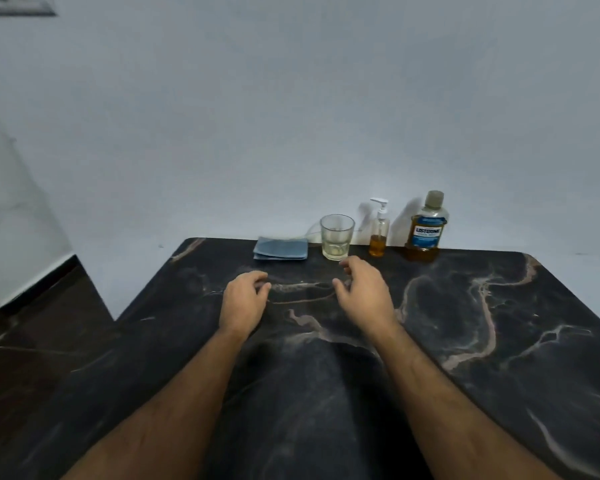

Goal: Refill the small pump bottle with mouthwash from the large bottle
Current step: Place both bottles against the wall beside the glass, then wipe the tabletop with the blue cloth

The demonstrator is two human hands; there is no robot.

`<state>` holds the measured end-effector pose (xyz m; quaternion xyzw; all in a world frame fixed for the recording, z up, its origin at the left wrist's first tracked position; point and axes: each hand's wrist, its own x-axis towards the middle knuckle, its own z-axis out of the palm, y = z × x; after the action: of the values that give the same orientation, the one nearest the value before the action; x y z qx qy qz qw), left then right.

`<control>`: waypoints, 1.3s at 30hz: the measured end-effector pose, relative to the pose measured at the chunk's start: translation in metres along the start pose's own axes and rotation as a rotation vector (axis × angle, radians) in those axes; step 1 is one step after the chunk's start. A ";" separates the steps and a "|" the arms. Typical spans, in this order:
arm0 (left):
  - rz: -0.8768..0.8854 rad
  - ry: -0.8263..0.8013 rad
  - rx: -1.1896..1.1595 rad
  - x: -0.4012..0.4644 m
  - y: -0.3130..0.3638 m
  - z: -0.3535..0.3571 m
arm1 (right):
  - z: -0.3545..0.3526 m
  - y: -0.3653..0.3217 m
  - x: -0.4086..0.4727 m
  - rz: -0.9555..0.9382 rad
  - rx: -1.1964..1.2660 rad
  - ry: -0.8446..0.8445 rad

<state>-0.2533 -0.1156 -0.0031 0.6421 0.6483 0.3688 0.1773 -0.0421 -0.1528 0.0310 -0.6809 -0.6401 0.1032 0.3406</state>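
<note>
A small clear pump bottle [379,233] with a white pump head stands at the table's far edge, amber liquid filling its lower part. To its right stands the large mouthwash bottle [426,230], capped, with a blue label and amber liquid low inside. My left hand [243,301] rests over the dark marble table [499,323] with its fingers curled and holding nothing. My right hand [364,289] hovers just in front of the glass, fingers apart and curved, empty. Both hands are well short of the two bottles.
A clear drinking glass [336,237] with a little pale liquid stands left of the pump bottle. A folded blue cloth [280,248] lies left of the glass. A white wall rises right behind the objects. The table's left edge drops to a dark floor [49,323].
</note>
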 end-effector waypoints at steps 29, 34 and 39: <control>-0.517 -0.155 -0.208 0.160 -0.030 0.038 | 0.132 -0.044 0.134 0.877 1.026 -0.105; -0.605 -0.181 -0.620 0.125 -0.006 0.012 | 0.112 -0.049 0.100 0.880 1.112 -0.142; -0.647 -0.257 -1.064 0.061 0.029 -0.005 | 0.077 -0.055 0.042 0.916 1.270 -0.288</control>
<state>-0.2435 -0.0610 0.0360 0.2770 0.5109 0.4881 0.6512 -0.1239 -0.0905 0.0188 -0.5319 -0.1531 0.6652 0.5012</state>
